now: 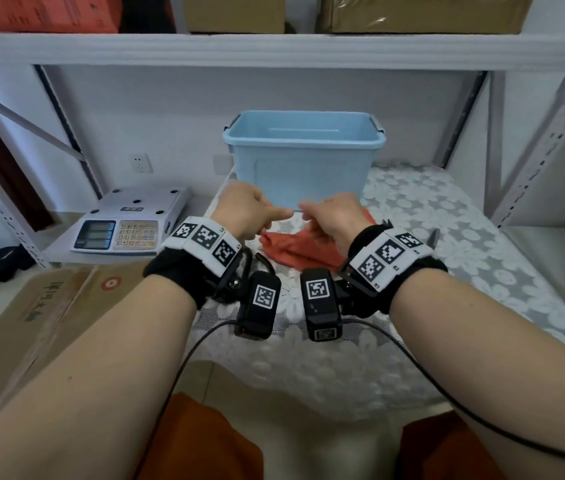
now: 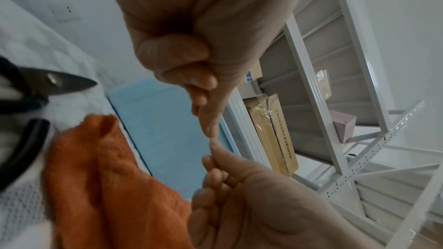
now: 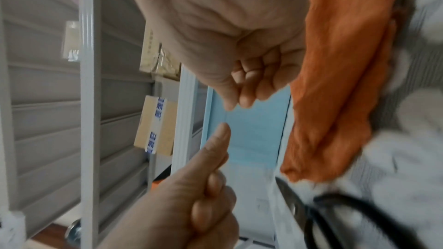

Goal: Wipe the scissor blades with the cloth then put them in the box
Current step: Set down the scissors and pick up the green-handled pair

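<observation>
One pair of scissors [image 2: 64, 84], black-handled with dark blades closed, lies flat on the lace tablecloth [image 1: 447, 237] just under the left hand's curled fingers. Its tip points away from the wrist toward the box [image 1: 301, 168]. No finger touches it. The orange cloth [image 1: 294, 249] lies crumpled on the tablecloth directly below both sets of fingers, close beside the scissor handles, and it too is free of either hand.

The left hand [image 1: 246, 209] hovers above the cloth with its four fingers folded into the palm and the thumb stuck out toward the other hand. The right hand [image 1: 333, 216] mirrors it: the fingers [image 3: 251, 71] are tucked into a loose fist, and the thumb and forefinger tips are pressed together and aimed at the left thumb. The tips of the two hands come very close. The left wrist view shows them meeting and the right wrist view shows a small gap, so I cannot tell whether they touch. Neither fist holds anything I can see.

Beyond the fingertips stands the pale blue box, open-topped, with its near wall facing the knuckles. Out past the left hand's knuckles a weighing scale [image 1: 125, 223] sits on a lower surface, with cardboard [image 1: 49, 306] nearer the left forearm. Above the fingers runs a white metal shelf [image 1: 274, 50] carrying cartons.
</observation>
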